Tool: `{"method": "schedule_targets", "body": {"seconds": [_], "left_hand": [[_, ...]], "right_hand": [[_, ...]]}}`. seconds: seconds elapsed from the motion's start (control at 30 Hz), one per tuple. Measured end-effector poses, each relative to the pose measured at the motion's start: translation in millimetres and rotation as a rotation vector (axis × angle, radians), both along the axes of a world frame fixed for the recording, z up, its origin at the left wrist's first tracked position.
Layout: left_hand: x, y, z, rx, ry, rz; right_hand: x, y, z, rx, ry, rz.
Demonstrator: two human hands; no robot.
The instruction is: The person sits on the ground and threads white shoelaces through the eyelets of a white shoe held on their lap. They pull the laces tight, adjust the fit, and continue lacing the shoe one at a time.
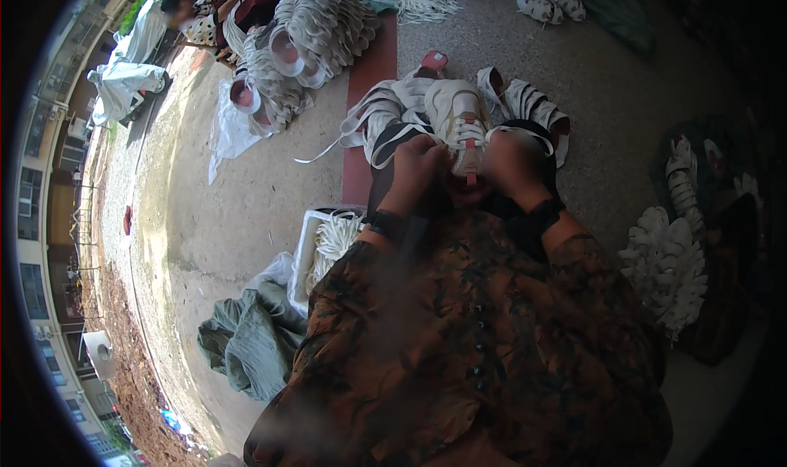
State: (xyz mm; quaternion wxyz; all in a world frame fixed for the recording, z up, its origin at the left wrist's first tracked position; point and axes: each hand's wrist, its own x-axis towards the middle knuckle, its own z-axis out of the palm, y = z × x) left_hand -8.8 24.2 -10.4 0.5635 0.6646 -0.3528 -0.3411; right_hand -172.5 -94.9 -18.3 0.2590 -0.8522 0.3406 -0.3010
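Observation:
A beige and white sneaker (452,106) rests between my knees, its heel with a red tab toward me. White shoelace (470,132) crosses its tongue in several rows. My left hand (418,168) is closed beside the shoe's left side, and a white lace loops out from the fingers. On the opposite side my right hand (515,165) is closed too, somewhat blurred, with a lace end arching over it. Its fingertips are hard to make out. More white shoe uppers (381,110) lie just beyond my left knee, and striped ones (533,106) beyond my right.
A white foam box (302,262) of loose laces stands at my left, by a grey-green cloth (254,340). Stacked shoe uppers (328,28) lie far left near a seated person (201,24). Another bundle of white uppers (666,262) is at right.

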Motion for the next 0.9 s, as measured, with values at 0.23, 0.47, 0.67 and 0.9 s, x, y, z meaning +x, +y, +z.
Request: {"method": "schedule_targets", "body": {"seconds": [0.23, 0.47, 0.67, 0.9], "left_hand": [[-9.9, -2.0, 11.7, -0.021, -0.102, 0.095], [-16.5, -5.1, 9.0, 0.003, -0.233, 0.150], [-16.8, -13.9, 3.4, 0.031, -0.555, 0.050], [-16.1, -12.0, -2.7, 0.031, -0.517, 0.152]], "right_hand": [[-11.9, 24.1, 30.3, -0.150, 0.223, 0.129], [-10.2, 25.1, 5.3, -0.211, 0.086, 0.056], [-8.8, 21.2, 4.8, -0.087, 0.035, 0.025], [1.7, 28.3, 44.5, -0.209, -0.055, 0.291]]}}
